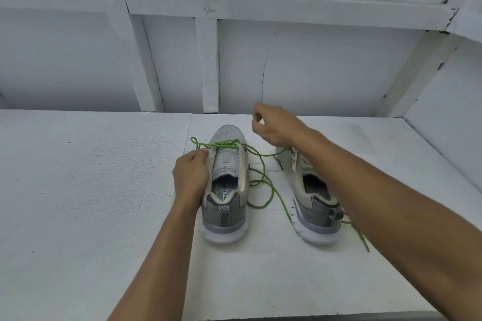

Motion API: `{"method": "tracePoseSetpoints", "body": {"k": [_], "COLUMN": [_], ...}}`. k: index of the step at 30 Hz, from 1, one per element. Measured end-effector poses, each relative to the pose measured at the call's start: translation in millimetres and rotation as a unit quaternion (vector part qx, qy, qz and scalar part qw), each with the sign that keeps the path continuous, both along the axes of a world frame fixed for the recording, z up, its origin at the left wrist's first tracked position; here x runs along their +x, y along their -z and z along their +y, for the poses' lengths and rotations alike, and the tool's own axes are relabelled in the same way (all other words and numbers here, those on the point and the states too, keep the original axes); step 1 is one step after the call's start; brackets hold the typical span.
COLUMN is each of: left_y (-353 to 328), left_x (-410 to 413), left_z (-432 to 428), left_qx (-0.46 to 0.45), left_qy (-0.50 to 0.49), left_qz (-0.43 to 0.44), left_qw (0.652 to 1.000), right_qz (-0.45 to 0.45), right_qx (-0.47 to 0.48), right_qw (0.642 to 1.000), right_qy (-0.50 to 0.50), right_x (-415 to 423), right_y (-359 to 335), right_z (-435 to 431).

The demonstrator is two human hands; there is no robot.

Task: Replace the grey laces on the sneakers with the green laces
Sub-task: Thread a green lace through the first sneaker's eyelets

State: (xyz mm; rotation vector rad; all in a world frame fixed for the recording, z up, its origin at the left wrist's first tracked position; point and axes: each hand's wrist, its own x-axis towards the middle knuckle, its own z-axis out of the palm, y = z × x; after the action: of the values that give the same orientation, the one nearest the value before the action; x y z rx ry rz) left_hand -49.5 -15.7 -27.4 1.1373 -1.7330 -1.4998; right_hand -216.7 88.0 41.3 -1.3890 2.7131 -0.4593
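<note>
Two grey and white sneakers stand heel-toward-me on the white table. The left sneaker has a green lace threaded across its lowest eyelets, with long loose ends trailing to the right between the shoes. My left hand grips the left side of that sneaker's upper and pinches the lace near an eyelet. Raised above the toe area, my right hand has its fingers curled with thumb and forefinger together; whether they pinch a lace end is unclear. My right forearm partly hides the right sneaker, where another green lace lies.
The white table stretches wide to the left and toward me. A white panelled wall with wooden battens rises right behind the shoes, and a side wall closes the right.
</note>
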Motion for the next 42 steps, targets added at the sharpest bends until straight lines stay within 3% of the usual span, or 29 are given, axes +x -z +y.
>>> {"method": "tracePoseSetpoints", "body": {"k": [3, 8, 10, 11, 12, 13, 14, 15, 16, 17, 18, 19, 20, 21, 22, 25, 29, 36, 42], "left_y": [0.3, 0.3, 0.8, 0.7, 0.4, -0.2, 0.1, 0.7, 0.6, 0.7, 1.4, 2.5, 3.3, 3.3, 3.5, 3.9, 2.8, 2.8, 1.7], "left_x": [-0.4, 0.5, 0.9, 1.2, 1.4, 1.8, 1.5, 1.2, 1.0, 0.9, 0.7, -0.1, -0.2, -0.2, -0.6, -0.6, -0.9, -0.4, -0.6], "left_z": [-1.4, -2.2, -2.3, -2.6, -3.2, -3.1, -3.0, -2.3, -2.5, -2.4, -2.2, -2.6, -3.2, -3.5, -3.5, -2.9, -2.2, -1.6, -0.3], "left_qx": [0.014, 0.045, 0.046, 0.047, 0.047, 0.046, 0.043, 0.041, 0.039, 0.037, 0.035, 0.034, 0.033, 0.033, 0.032, 0.027, 0.024, 0.017, 0.023], "left_qy": [-0.001, -0.007, -0.007, -0.008, -0.008, -0.006, -0.002, 0.0, -0.001, -0.003, -0.004, -0.004, -0.006, -0.008, -0.008, -0.011, -0.01, -0.013, -0.019], "left_qz": [0.004, 0.026, 0.025, 0.025, 0.023, 0.02, 0.019, 0.019, 0.02, 0.017, 0.014, 0.013, 0.013, 0.012, 0.012, 0.011, 0.007, -0.001, 0.002], "left_qw": [1.0, 0.999, 0.999, 0.999, 0.999, 0.999, 0.999, 0.999, 0.999, 0.999, 0.999, 0.999, 0.999, 0.999, 0.999, 1.0, 1.0, 1.0, 1.0], "right_qz": [0.017, 0.024, -0.028, -0.11, -0.229, -0.362, -0.465, -0.506, -0.487, -0.402, -0.265, -0.135, -0.05, -0.007, 0.019, 0.027, 0.084, -0.024, -0.021], "right_qx": [0.097, 0.076, -0.014, -0.118, -0.247, -0.39, -0.504, -0.564, -0.568, -0.51, -0.386, -0.226, -0.076, 0.023, 0.061, 0.03, 0.051, 0.042, 0.015], "right_qw": [0.994, 0.995, 0.999, 0.986, 0.937, 0.833, 0.705, 0.625, 0.637, 0.739, 0.871, 0.961, 0.996, 1.0, 0.998, 0.998, 0.995, 0.999, 1.0], "right_qy": [-0.037, -0.054, -0.015, 0.032, 0.095, 0.153, 0.182, 0.186, 0.183, 0.179, 0.148, 0.081, 0.02, 0.0, 0.007, 0.048, 0.032, 0.003, 0.006], "right_x": [1.9, 10.7, 0.8, -6.4, -13.5, -18.8, -20.9, -20.7, -17.3, -12.0, -4.9, 3.3, 9.1, 14.6, 17.2, 18.4, 17.3, 14.0, 17.6], "right_y": [17.0, 43.8, 35.0, 23.7, 7.9, -10.0, -25.6, -32.9, -35.7, -30.1, -18.2, -1.8, 18.0, 33.0, 41.8, 41.4, 29.8, 29.9, 40.6], "right_z": [-2.6, -8.3, -10.9, -12.8, -13.5, -12.2, -8.7, -5.8, -5.4, -5.2, -6.1, -7.0, -8.8, -9.7, -9.5, -9.7, -12.5, -6.6, -7.2]}}
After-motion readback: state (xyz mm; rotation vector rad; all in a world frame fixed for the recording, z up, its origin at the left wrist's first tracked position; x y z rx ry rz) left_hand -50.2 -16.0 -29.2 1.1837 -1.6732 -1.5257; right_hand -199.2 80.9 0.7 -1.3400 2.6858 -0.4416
